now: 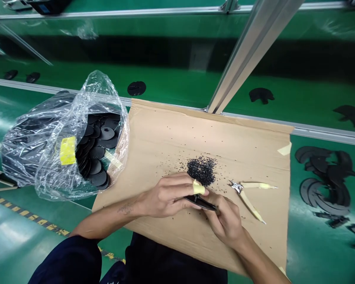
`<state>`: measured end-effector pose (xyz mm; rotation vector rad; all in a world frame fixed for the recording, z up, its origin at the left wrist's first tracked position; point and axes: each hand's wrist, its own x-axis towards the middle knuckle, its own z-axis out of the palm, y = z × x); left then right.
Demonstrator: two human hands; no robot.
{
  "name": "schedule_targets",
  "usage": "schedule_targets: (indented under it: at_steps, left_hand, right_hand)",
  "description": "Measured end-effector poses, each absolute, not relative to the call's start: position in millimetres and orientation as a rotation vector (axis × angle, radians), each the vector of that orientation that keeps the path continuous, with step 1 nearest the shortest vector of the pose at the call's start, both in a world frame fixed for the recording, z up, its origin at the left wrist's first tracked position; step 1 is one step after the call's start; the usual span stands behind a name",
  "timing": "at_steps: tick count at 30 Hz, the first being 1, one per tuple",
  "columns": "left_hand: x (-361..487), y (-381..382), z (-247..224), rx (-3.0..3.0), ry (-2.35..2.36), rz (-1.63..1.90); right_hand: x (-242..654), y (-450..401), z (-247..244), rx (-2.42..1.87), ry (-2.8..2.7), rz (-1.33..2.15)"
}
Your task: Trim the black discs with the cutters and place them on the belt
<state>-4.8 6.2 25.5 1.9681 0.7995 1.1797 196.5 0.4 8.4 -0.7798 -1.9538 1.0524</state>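
Between my two hands is a flat black plastic disc (203,202), seen nearly edge-on and tilted. My left hand (173,194) grips its left side, with yellow tape wrapped round one finger. On the right side my right hand (226,215) pinches the same disc, its fingers partly hiding it. Just beyond the hands lies a heap of small black plastic bits (201,169) on a cardboard sheet (154,150). To the right of my right hand rest side cutters (245,193) with yellow-wrapped handles, their jaws pointing left.
A clear plastic bag (47,146) full of black discs (99,154) lies at the left, its mouth towards the cardboard. Several curved black parts (325,177) sit on the green surface at right. A metal post (248,51) rises behind the cardboard. A single disc (136,88) lies beyond the rail.
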Motion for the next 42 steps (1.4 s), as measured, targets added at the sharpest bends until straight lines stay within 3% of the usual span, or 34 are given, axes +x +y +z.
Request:
schedule_targets:
  at_steps: [19,22,26,30,34,42]
  left_hand:
    - [-1.4,1.9,15.7,1.753,0.838,1.209]
    - [-1.8,1.7,13.2,1.743,0.944,1.268]
    - [-4.0,4.4,10.6,1.808,0.994,1.311]
    - [-5.2,6.0,10.3,1.855,0.99,1.33]
    - [-5.5,6.4,9.9,1.905,0.988,1.329]
    - [-6.9,10.2,8.1,1.943,0.92,1.242]
  right_hand:
    - [200.7,4.6,12.8,-0.857,-1.94,1.091]
    - [221.7,13.6,15.9,-0.958,-2.199,0.85]
    - [274.7,18.7,9.4,-1.301,-2.516,0.228]
    - [308.5,19.0,3.4,-1.397,-2.604,0.049]
    - [298.4,20.4,12.9,-1.33,-2.571,0.095]
    - [249.3,24.2,36.4,-0.91,-2.386,0.517]
